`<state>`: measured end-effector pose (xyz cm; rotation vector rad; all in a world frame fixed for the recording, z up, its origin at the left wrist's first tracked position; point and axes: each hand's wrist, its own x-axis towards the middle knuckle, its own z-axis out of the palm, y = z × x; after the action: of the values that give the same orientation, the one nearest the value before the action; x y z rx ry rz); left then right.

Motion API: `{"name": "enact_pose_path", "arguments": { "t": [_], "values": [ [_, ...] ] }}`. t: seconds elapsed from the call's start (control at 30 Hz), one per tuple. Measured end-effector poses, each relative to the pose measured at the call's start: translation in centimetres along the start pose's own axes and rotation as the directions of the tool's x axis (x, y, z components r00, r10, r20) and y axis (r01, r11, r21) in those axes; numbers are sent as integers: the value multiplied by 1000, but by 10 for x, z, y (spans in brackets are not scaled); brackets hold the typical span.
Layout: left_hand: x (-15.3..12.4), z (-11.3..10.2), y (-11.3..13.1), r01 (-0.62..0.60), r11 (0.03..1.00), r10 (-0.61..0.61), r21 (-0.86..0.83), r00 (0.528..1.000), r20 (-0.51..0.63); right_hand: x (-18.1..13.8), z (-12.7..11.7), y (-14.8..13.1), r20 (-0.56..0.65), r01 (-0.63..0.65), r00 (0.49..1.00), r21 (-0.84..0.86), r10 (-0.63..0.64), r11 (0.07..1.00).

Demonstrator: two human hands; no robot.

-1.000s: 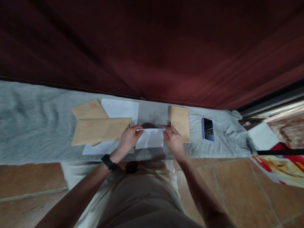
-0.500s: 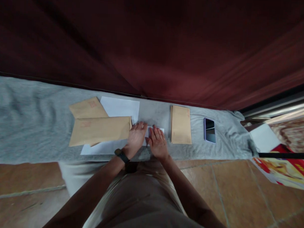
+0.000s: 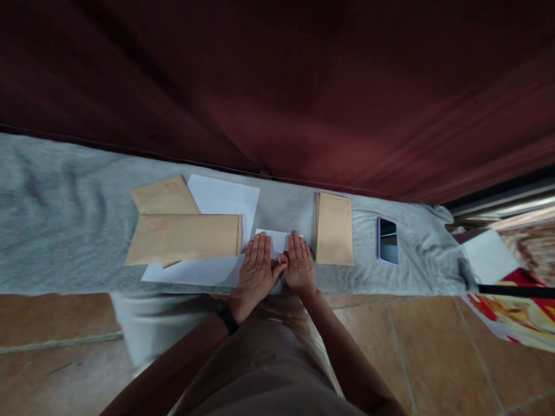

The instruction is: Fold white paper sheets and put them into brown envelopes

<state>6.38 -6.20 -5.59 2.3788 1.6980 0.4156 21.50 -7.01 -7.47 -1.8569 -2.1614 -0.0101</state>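
A small folded-looking piece of white paper (image 3: 277, 239) lies on the grey cloth in front of me, partly covered by both hands. My left hand (image 3: 257, 268), with a dark band at the wrist, rests flat on its left part, fingers stretched out. On its right part lies my right hand (image 3: 299, 264), also flat, its thumb meeting the left thumb. Just left of my left hand, a long brown envelope (image 3: 190, 236) lies over another brown envelope (image 3: 166, 195) and larger white sheets (image 3: 227, 197).
A stack of brown envelopes (image 3: 335, 229) lies to the right of my hands, with a phone (image 3: 388, 241) beyond it. The grey cloth (image 3: 68, 219) covers the narrow surface. Dark red fabric (image 3: 281, 99) hangs behind. A red and yellow box (image 3: 520, 310) is at far right.
My left hand has shifted slightly right and nearer me, laying its fingers flat on the paper. My right hand has slid a little right. More of the small paper shows between them.
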Motion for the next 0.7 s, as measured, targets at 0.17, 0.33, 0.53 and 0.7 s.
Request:
{"name": "enact_pose_path", "arguments": {
  "t": [0.17, 0.33, 0.53, 0.7],
  "values": [
    [10, -3, 8, 50, 998, -51, 39, 998, 22, -5, -1, 1, -33, -22, 999, -5, 22, 1000],
    [22, -10, 11, 85, 995, -88, 60, 994, 60, -5, -4, -2, -31, -28, 999, -4, 28, 1000],
    [28, -16, 4, 79, 992, -87, 98, 993, 77, 3, -13, -5, 14, -83, 996, 23, 83, 996],
    [44, -29, -8, -75, 989, 59, 124, 990, 129, 31, -28, -3, 91, -81, 993, 62, 75, 995]
  ]
}}
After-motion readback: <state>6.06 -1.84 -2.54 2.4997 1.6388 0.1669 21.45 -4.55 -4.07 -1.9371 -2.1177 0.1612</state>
